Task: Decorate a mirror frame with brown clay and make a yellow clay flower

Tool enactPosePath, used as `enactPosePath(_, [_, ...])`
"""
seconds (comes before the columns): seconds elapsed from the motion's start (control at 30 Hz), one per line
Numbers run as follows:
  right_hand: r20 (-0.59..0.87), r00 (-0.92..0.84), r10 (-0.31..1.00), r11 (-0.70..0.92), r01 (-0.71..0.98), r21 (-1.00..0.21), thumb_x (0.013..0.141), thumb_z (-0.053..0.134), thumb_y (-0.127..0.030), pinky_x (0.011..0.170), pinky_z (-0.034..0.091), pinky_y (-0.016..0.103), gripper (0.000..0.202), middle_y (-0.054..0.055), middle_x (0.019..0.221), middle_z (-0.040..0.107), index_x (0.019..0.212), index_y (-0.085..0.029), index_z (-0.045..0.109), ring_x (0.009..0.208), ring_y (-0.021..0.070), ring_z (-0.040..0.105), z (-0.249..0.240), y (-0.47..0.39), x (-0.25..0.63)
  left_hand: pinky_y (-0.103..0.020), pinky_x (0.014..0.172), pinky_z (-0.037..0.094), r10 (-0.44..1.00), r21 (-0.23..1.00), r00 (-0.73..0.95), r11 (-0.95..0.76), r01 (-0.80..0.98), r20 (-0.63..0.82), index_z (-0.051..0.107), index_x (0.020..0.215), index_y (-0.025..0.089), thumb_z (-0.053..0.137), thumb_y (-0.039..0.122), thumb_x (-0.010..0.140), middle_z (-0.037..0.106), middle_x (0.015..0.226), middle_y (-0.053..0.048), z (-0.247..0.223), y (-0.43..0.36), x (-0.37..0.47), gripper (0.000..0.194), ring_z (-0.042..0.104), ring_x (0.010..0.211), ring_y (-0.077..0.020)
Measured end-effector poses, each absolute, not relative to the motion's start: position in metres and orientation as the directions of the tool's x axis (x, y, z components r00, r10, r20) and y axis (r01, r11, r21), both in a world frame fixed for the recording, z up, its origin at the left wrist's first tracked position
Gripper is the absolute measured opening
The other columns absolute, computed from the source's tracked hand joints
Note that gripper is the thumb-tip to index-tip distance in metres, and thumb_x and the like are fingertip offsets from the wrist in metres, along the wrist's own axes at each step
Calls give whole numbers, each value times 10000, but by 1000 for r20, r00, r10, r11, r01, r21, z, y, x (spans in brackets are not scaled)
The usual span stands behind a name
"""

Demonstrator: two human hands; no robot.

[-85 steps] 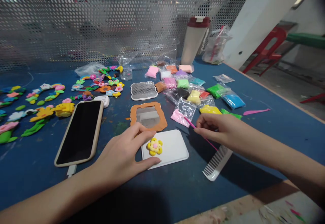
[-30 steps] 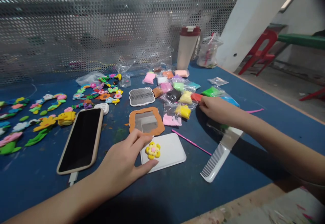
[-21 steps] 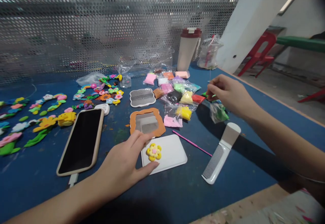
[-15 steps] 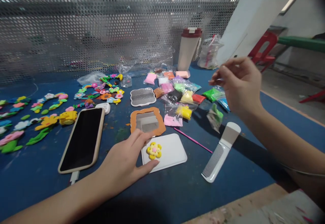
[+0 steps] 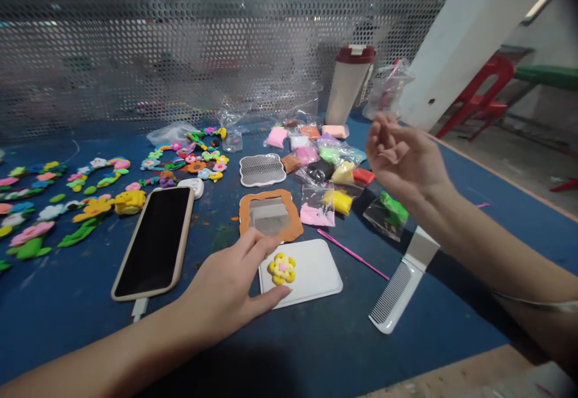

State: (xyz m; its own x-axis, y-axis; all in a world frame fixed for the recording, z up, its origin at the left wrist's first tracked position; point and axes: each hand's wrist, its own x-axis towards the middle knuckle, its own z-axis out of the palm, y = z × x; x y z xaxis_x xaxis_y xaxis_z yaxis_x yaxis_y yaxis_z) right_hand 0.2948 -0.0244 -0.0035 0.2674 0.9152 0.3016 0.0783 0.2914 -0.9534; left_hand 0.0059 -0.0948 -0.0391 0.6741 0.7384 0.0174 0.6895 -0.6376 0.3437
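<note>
A white panel [image 5: 311, 274] with rounded corners lies on the blue table, bearing a yellow clay flower [image 5: 282, 268] with a pink centre near its left end. My left hand [image 5: 237, 274] grips that end, fingers at the far edge and thumb at the near side, with the flower between them. In the air over the clay packets, my right hand [image 5: 404, 157] has its fingers curled; anything inside them is hidden. Below it lie an opened packet of green clay [image 5: 392, 208] and a white comb [image 5: 400, 292]. A pink stick [image 5: 352, 254] rests right of the panel.
An orange clay-edged mirror [image 5: 295, 217] and a white-framed mirror [image 5: 262, 170] lie behind the panel. A phone [image 5: 156, 244] with a cable and several colourful clay pieces [image 5: 97, 208] are at left. Clay packets [image 5: 320, 172] and a tumbler [image 5: 347, 88] stand farther back.
My right hand has turned, its palm side now showing more, and stays raised. The view has shifted slightly left. My left hand keeps its place on the panel.
</note>
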Motion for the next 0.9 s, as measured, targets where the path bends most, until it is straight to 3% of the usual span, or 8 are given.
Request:
enactPosePath(0.17, [228, 94, 969, 230, -7, -973, 885, 468, -391, 734, 490, 263, 193, 37, 818, 615, 871, -223, 561, 759, 121, 592, -23, -44, 267, -345, 668, 507, 737, 330, 676, -632, 701, -26, 442, 1231, 209, 506, 449, 823, 526, 1110, -72, -41, -93, 5, 478, 629, 854, -231])
enactPosePath(0.23, [203, 4, 979, 203, -31, -979, 868, 529, -377, 644, 488, 245, 175, 8, 721, 595, 831, -219, 594, 672, 111, 576, -27, -58, 253, -338, 672, 503, 737, 334, 676, -630, 701, -30, 457, 1229, 205, 501, 459, 823, 531, 1101, -72, -42, -92, 5, 481, 626, 860, -229])
enactPosePath(0.3, [222, -133, 966, 217, -54, -975, 883, 525, -347, 629, 486, 246, 176, -4, 708, 592, 797, -215, 603, 654, 108, 577, -30, -72, 241, -325, 683, 498, 747, 341, 664, -616, 710, -32, 476, 1223, 213, 502, 464, 824, 538, 1083, -62, -43, -91, 5, 472, 624, 859, -217])
enactPosePath(0.4, [263, -254, 931, 282, 41, -959, 917, 472, -306, 642, 484, 243, 204, -6, 704, 600, 795, -214, 608, 660, 107, 585, -34, -87, 229, -293, 696, 490, 759, 345, 650, -604, 719, -27, 495, 1216, 247, 519, 465, 819, 549, 1060, -37, -46, -90, 5, 454, 617, 859, -189])
enactPosePath(0.63, [353, -317, 880, 450, 323, -833, 924, 440, -235, 590, 451, 246, 204, -9, 690, 609, 769, -232, 572, 642, 123, 576, -41, -99, 225, -276, 657, 483, 738, 344, 673, -645, 682, 50, 525, 1193, 245, 558, 414, 810, 558, 1028, -30, -55, -89, 3, 420, 610, 814, -169])
enactPosePath(0.9, [407, -373, 833, 538, 377, -754, 928, 426, -224, 659, 464, 269, 172, -16, 738, 613, 819, -258, 554, 709, 134, 597, -41, -104, 224, -288, 603, 487, 712, 329, 696, -682, 653, 96, 545, 1165, 209, 577, 385, 804, 567, 1021, -48, -53, -89, 4, 402, 625, 775, -182])
